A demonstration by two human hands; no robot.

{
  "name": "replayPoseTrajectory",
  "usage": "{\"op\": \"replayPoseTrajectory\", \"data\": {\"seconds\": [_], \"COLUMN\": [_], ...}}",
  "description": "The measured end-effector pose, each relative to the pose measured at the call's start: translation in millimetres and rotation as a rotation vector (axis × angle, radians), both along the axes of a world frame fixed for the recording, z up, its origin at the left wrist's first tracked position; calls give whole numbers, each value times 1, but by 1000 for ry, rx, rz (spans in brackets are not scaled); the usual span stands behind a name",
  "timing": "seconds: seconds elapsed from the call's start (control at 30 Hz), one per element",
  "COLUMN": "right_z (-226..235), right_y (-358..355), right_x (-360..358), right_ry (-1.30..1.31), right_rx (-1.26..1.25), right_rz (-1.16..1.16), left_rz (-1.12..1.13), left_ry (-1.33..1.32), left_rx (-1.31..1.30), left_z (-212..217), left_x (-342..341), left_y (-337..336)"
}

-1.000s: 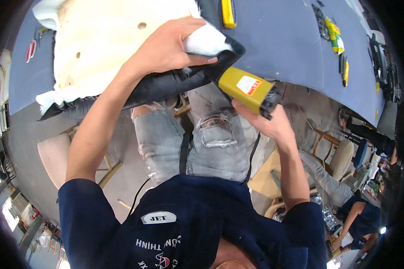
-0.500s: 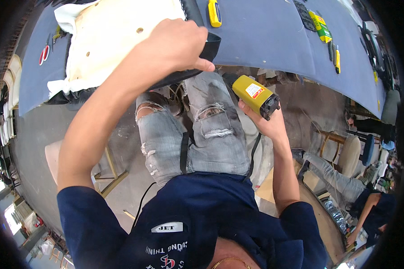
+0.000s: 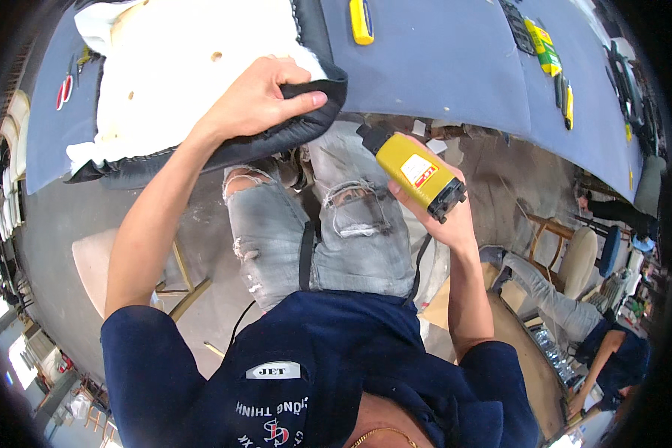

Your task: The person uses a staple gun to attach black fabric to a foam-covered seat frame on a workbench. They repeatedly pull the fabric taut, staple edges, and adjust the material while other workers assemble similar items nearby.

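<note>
A seat panel with a pale, holed face [image 3: 168, 82] lies on the blue-grey table, its black leather cover [image 3: 331, 93] wrapped up round the edges. White padding shows at its corners. My left hand [image 3: 257, 97] is closed at the panel's near right corner, fingers curled over the cover's folded edge and thumb stretched along it. My right hand [image 3: 444, 213] grips a yellow staple gun [image 3: 418, 175] with a black nose, held over the table's near edge and apart from the panel. The nose points toward the panel; most of the right fingers are hidden behind the tool.
On the table [image 3: 440, 67] lie a yellow tool [image 3: 361, 22], red-handled scissors [image 3: 65, 89], a green-and-yellow box [image 3: 543, 48] and a yellow-black cutter [image 3: 568, 104]. A chair [image 3: 575, 257] stands at right, near another person [image 3: 612, 351] bending low. A stool-like seat [image 3: 97, 261] is at left.
My left hand has drawn back slightly, and the cover's edge, loose and upright before, is now folded over the corner. The staple gun has shifted slightly left and nearer me.
</note>
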State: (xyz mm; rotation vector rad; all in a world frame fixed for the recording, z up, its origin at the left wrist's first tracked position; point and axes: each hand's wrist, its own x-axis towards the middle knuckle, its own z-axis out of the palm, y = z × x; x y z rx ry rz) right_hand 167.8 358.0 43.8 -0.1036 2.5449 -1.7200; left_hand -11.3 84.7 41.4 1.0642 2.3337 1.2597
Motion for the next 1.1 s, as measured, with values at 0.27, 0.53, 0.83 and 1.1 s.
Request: {"op": "replayPoseTrajectory", "data": {"seconds": [0.27,0.53,0.83,1.1], "right_z": [4,3,2,13], "right_y": [-23,-31,-26,-27], "right_x": [-24,-39,-69,-78], "right_ry": [66,-26,-169,-115], "right_rx": [-1,66,-26,63], "right_rz": [123,105,231,320], "left_rz": [-177,-131,-117,-138], "left_ry": [332,252,356,373], "left_rx": [-104,-1,-1,17], "left_z": [2,-14,-19,-22], "left_x": [-35,-37,-35,-31], "left_y": [-2,-4,-8,-4]}}
